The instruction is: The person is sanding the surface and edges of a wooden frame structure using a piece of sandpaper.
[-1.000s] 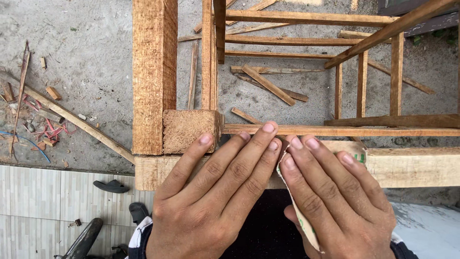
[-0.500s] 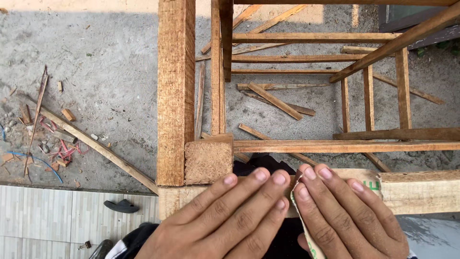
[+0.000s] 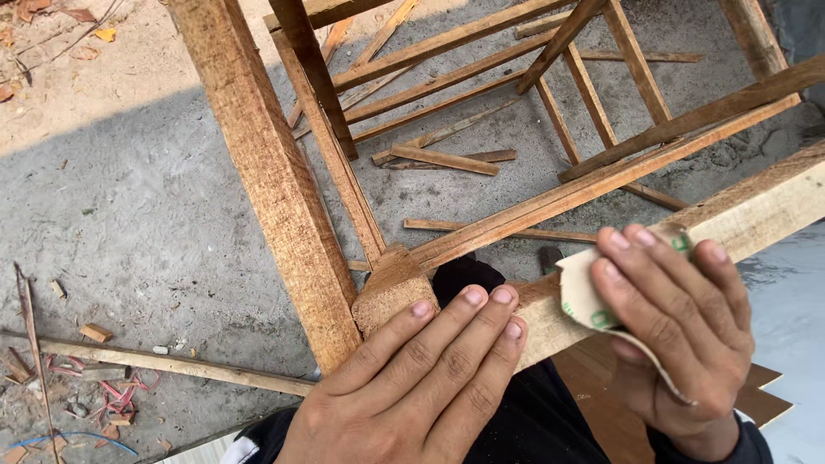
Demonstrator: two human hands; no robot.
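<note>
A rough wooden frame (image 3: pixel 275 198) of rails and slats lies in front of me over a concrete floor. My left hand (image 3: pixel 412 378) rests flat, fingers together, on the corner block (image 3: pixel 388 288) and the near rail (image 3: pixel 756 210). My right hand (image 3: pixel 670 322) presses a folded sheet of sandpaper (image 3: pixel 593 309) against that rail, further right. The paper's pale back with green print shows under my fingers, and its lower edge curls off below my palm.
Loose wood offcuts (image 3: pixel 447 159) lie on the concrete under the frame. A long thin stick (image 3: pixel 163 365) lies at lower left beside red and blue scraps (image 3: pixel 112 399). A brown board (image 3: pixel 619 412) sits under the rail near my legs.
The view has tilted, so the frame now runs diagonally. My right hand has slid right along the rail with the sandpaper, away from my left hand, which stays by the corner block.
</note>
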